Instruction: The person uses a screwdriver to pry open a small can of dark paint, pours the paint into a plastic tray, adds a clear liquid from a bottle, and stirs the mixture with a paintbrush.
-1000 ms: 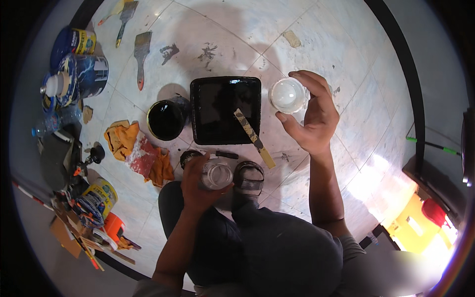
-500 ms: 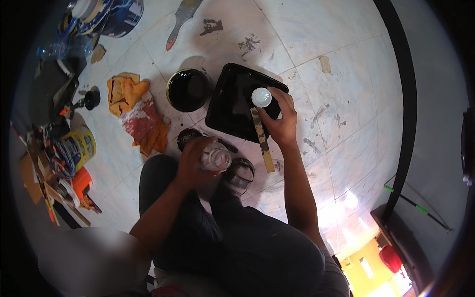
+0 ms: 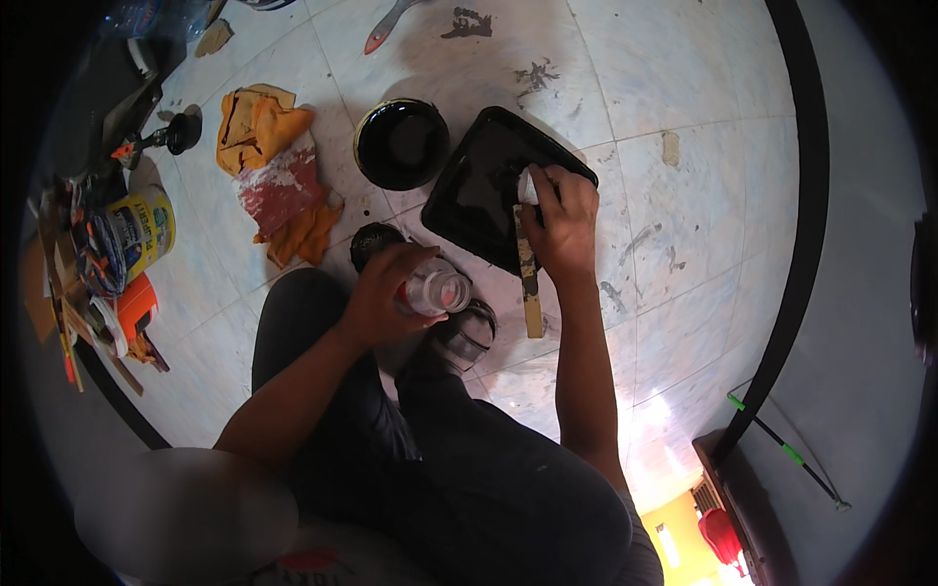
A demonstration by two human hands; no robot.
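The left hand (image 3: pixel 387 295) curls around a clear, round-mouthed jar (image 3: pixel 436 287), holding it near the person's shoe. The right hand (image 3: pixel 567 220), its fingers closed in, grips a small whitish cup (image 3: pixel 529 188) above a black, square tray (image 3: pixel 547 140) of dark liquid; the fingers partly hide the cup. A flat, paint-blotched wooden stick (image 3: pixel 529 278) crosses the tray's near edge. Just left of the tray stands a round, dark-filled can (image 3: pixel 357 137).
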